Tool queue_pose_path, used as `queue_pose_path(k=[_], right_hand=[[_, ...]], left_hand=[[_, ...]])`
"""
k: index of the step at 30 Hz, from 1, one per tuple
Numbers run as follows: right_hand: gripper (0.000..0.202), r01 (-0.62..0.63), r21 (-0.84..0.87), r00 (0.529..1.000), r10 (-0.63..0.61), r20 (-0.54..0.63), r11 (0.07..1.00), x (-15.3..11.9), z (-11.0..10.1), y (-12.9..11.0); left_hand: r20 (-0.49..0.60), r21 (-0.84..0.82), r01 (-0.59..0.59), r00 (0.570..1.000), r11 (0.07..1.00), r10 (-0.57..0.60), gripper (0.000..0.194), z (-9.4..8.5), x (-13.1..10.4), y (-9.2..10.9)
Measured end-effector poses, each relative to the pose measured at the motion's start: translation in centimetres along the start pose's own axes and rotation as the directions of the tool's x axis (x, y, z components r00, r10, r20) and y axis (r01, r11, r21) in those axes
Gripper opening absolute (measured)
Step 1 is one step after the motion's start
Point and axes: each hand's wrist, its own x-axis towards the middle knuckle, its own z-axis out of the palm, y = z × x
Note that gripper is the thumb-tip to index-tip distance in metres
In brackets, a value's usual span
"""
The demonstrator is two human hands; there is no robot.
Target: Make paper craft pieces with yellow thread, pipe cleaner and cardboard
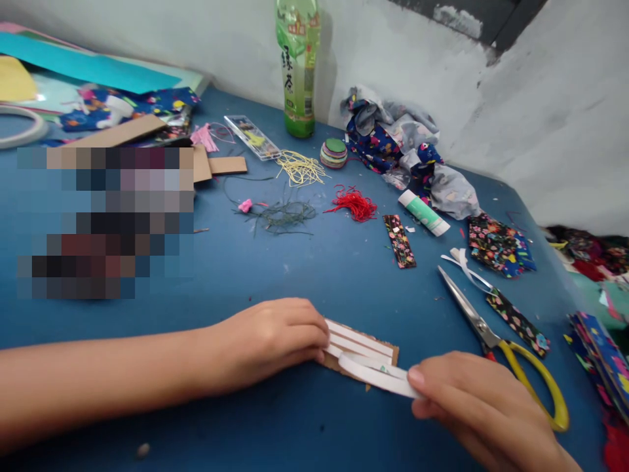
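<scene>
A small rectangle of brown cardboard [354,375] lies on the blue table, with several white strips running along its face. My left hand [275,334] grips its left end, fingers bent over the edge and partly covering it. Between the thumb and fingers of my right hand [481,400] is a narrow white paper-like strip [378,378]. This strip curls back toward the cardboard, its looped end over the card's lower edge; whether it is stuck there I cannot tell. Scissors [486,334] with yellow handles lie open-bladed just beyond my right hand.
Behind are a green tea bottle [299,78], red threads [354,204], a glue stick [424,213] and crumpled fabric [407,137]. A floral strip [518,321] lies by the scissors. A tape roll [37,130] sits far left; a pixelated patch hides part of the left side.
</scene>
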Motion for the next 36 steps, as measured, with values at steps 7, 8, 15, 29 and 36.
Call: queue_pose_path(k=[7,8,15,29,36], right_hand=[[0.027,-0.008,-0.004,1.0,0.008,0.022,1.0,0.18,0.05,0.23],[0.027,-0.007,0.001,1.0,0.007,0.027,1.0,0.16,0.04,0.26],[0.03,-0.004,0.023,0.999,0.003,0.047,1.0,-0.31,0.0,0.53],[0.039,-0.099,0.0,0.995,0.099,0.022,0.995,-0.29,-0.05,-0.03],[0.042,-0.116,-0.002,0.993,0.116,0.028,0.993,-0.38,-0.05,-0.11]], left_hand=[[0.026,-0.184,0.109,0.994,0.977,-0.106,0.011,-0.59,0.36,-0.45],[0.033,-0.194,0.112,0.994,0.975,-0.108,0.011,-0.67,0.38,-0.47],[0.053,-0.17,0.086,0.995,0.982,-0.078,0.011,-0.77,0.34,-0.44],[0.09,-0.11,0.054,0.995,0.992,-0.045,0.015,-0.86,0.47,0.01],[0.04,-0.119,0.063,0.997,0.991,-0.058,0.012,-0.62,0.51,0.0]])
